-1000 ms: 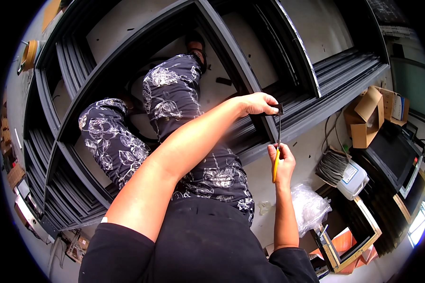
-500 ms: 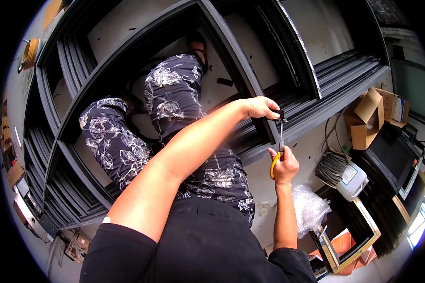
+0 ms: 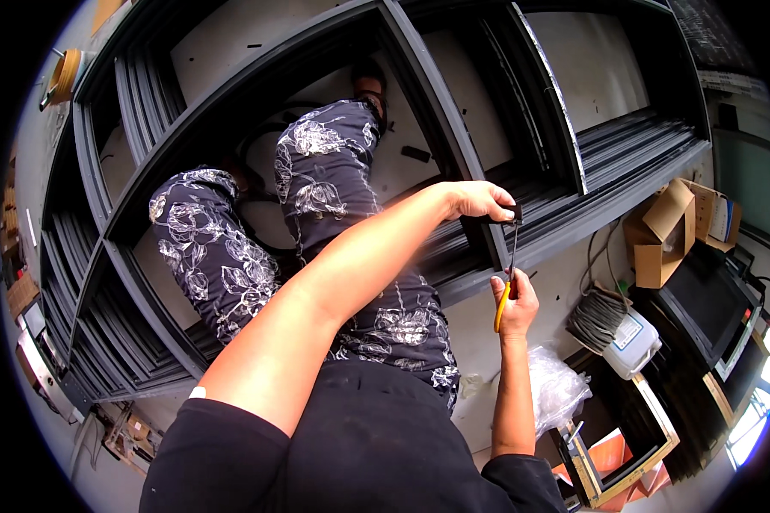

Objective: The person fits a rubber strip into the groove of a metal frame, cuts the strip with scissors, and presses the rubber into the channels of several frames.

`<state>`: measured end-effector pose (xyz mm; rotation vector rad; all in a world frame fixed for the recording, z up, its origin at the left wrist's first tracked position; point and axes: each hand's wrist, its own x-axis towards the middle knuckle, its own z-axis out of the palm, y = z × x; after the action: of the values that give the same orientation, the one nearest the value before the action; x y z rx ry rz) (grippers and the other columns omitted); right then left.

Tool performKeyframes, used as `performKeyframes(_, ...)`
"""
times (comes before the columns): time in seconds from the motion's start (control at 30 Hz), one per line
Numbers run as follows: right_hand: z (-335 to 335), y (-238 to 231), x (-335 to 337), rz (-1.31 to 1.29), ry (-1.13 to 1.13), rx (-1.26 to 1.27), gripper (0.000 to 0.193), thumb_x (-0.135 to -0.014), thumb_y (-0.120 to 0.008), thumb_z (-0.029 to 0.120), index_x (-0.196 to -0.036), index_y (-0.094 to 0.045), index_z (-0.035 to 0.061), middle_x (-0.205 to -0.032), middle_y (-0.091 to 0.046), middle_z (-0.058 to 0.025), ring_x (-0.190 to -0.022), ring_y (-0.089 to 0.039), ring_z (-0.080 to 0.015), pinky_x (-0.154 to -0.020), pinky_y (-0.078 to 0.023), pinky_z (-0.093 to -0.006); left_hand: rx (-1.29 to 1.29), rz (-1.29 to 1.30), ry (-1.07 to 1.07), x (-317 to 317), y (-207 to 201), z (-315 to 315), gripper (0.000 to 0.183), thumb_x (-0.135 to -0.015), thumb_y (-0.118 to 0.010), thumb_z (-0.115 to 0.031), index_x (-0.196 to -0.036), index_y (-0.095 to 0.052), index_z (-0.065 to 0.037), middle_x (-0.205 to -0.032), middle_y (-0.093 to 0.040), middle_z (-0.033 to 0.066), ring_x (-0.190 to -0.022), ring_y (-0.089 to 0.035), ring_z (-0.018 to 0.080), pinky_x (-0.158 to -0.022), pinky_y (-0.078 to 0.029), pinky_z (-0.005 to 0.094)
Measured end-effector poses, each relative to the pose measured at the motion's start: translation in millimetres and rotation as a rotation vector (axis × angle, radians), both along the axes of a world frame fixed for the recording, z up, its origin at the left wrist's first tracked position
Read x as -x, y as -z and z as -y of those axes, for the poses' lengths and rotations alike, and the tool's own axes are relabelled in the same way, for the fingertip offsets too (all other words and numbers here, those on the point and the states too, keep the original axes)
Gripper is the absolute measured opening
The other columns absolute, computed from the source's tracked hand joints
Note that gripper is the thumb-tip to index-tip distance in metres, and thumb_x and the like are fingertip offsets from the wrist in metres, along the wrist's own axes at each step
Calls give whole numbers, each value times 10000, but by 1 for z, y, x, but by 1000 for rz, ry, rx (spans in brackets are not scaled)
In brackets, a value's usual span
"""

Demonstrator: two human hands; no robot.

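Observation:
My left hand [image 3: 485,202] reaches out over the dark grey frame [image 3: 468,162], its thumb and fingers pinched on a small black piece [image 3: 517,212], mostly hidden by the fingers. Below it, my right hand [image 3: 518,309] is closed round the yellow handles of a pair of scissors [image 3: 502,306]. The blades point away from me and their tips meet the black piece's near edge. Whether the blades are parted or together is too fine to make out. The frame lies on top of a stack of similar dark frames, and my legs are inside one of its openings.
To the right are an open cardboard box [image 3: 660,229], a coil of grey cable [image 3: 597,318], a white plastic jug [image 3: 631,344] and a clear plastic bag [image 3: 558,389]. A wood-edged frame [image 3: 603,494] lies nearer me. Black scraps [image 3: 416,154] are scattered on the floor.
Both hands sit slightly lower and farther right in the picture, while the whole view has shifted a little. The scissors have turned, so their handles now show more edge-on.

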<state>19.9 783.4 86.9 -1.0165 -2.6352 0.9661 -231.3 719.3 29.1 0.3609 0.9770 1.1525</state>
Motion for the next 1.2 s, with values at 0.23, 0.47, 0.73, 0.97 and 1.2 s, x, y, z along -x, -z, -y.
performKeyframes(0.23, 7, 0, 1, 48, 88, 173, 336, -804, -831, 266, -949, -647, 25, -718, -542, 12, -641, -476, -68, -616, -426, -209, -51, 65, -8, 4, 1, 2, 157, -919, -672, -194, -1030, -697, -85, -941, -672, -45, -894, -568, 67, -879, -441, 262)
performKeyframes(0.47, 9, -4, 10, -155, 393, 499, 241, -910, -724, 274, -977, -621, 67, -631, -497, 39, -479, -422, -47, -443, -370, -210, -35, 54, -16, 2, 2, 2, 173, -907, -687, -190, -1038, -708, -80, -951, -679, -37, -902, -569, 68, -879, -440, 259)
performKeyframes(0.73, -19, -18, 86, -133, 378, 616, 357, -873, -760, 184, -1126, -559, 32, -827, -609, -25, -648, -567, -69, -561, -488, -207, -4, -212, 78, -6, -5, 2, 360, -880, -728, -210, -1190, -661, -40, -1034, -674, 2, -962, -567, 105, -924, -440, 276)
performKeyframes(0.97, -20, -20, 82, -179, 289, 806, 296, -837, -715, 45, -1082, -561, 109, -825, -529, 35, -549, -482, -42, -456, -396, -171, -87, -360, 187, -7, -7, 3, 237, -882, -710, -204, -1074, -698, -64, -869, -643, -24, -857, -536, 96, -812, -449, 288)
performKeyframes(1.2, -41, -73, 61, -408, 346, 764, 178, -862, -600, 43, -1036, -562, 38, -675, -526, -8, -463, -445, -63, -406, -362, -199, -174, -511, 161, -14, 2, 8, 268, -870, -714, -182, -1101, -688, -49, -930, -702, 13, -881, -605, 117, -830, -489, 294)
